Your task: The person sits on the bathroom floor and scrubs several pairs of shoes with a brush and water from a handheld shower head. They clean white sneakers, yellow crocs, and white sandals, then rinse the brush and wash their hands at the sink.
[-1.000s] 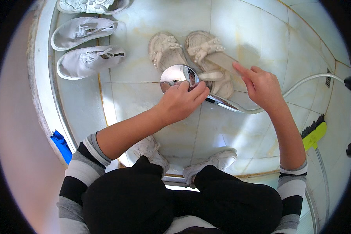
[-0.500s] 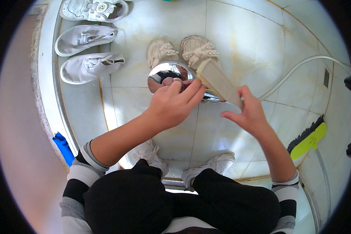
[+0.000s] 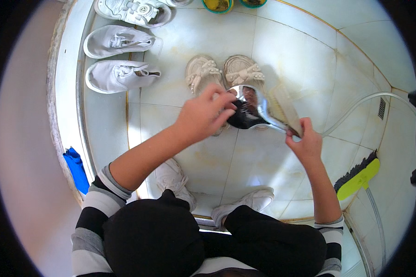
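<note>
A chrome shower head (image 3: 249,108) hangs over the tiles, its shiny face tilted. My left hand (image 3: 203,111) has its fingers curled against the shower head's left edge. Pinched in my right hand (image 3: 306,143) are the narrow end of its handle and a beige scrubbing brush (image 3: 285,108), which is blurred. A pale hose (image 3: 356,102) runs from beside my right hand to the right wall. Just beyond the shower head lies a pair of beige sandals (image 3: 202,73) with bow straps, partly hidden by my left hand and the shower head.
White shoes (image 3: 120,76) line the ledge at left, near a blue cloth (image 3: 76,170). Yellow-and-green footwear (image 3: 217,4) shows at the far edge. A lime-green floor brush (image 3: 358,180) leans at right, below a drain grate (image 3: 382,108). White shoes (image 3: 173,180) are on my feet.
The shower head has shifted right and turned. The brush has dropped behind its handle, and my right hand has moved lower and right and closed. The view has shifted, showing more of the far floor.
</note>
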A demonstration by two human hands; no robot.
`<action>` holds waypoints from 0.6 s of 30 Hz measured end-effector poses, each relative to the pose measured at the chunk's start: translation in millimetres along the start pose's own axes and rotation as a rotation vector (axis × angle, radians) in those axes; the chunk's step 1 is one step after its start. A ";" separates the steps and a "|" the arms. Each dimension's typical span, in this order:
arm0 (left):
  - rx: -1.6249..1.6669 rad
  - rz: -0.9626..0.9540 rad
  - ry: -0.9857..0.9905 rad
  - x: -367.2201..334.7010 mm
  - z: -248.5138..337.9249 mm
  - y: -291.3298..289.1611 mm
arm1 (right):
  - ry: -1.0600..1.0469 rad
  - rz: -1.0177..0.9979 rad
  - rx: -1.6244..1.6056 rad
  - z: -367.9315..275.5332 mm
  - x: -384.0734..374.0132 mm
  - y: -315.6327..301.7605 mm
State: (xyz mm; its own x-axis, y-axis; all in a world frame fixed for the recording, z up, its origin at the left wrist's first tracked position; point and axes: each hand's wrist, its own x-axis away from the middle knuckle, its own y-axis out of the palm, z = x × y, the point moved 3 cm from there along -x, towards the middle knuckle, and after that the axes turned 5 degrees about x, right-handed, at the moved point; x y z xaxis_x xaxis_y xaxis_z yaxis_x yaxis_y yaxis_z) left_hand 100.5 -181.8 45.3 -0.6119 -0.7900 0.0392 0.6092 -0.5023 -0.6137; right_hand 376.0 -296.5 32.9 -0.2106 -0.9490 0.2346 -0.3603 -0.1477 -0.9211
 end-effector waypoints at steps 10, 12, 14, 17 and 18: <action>1.049 0.161 -0.709 11.9 -26.7 -36.7 | 0.023 0.059 -0.038 47.6 19.7 -18.9; 1.213 0.185 -0.719 7.3 -19.6 -37.1 | 0.005 0.049 -0.076 37.8 23.3 -17.3; 1.376 0.183 -0.729 3.4 -15.6 -38.4 | 0.005 0.012 -0.120 26.5 24.7 -16.4; 1.566 0.129 -0.620 2.1 -15.6 -37.5 | -0.008 -0.023 -0.184 10.1 24.8 -15.1; 1.388 0.154 -0.640 3.2 -21.2 -34.5 | -0.037 -0.034 -0.159 5.4 24.3 -14.7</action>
State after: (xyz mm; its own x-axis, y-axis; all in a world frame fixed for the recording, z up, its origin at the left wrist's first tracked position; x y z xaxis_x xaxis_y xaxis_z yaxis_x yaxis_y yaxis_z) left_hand 66.9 -159.5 49.9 -0.4099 -0.6949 0.5908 0.8418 -0.0387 0.5385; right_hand 381.1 -318.9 50.5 -0.1638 -0.9542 0.2503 -0.5064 -0.1364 -0.8515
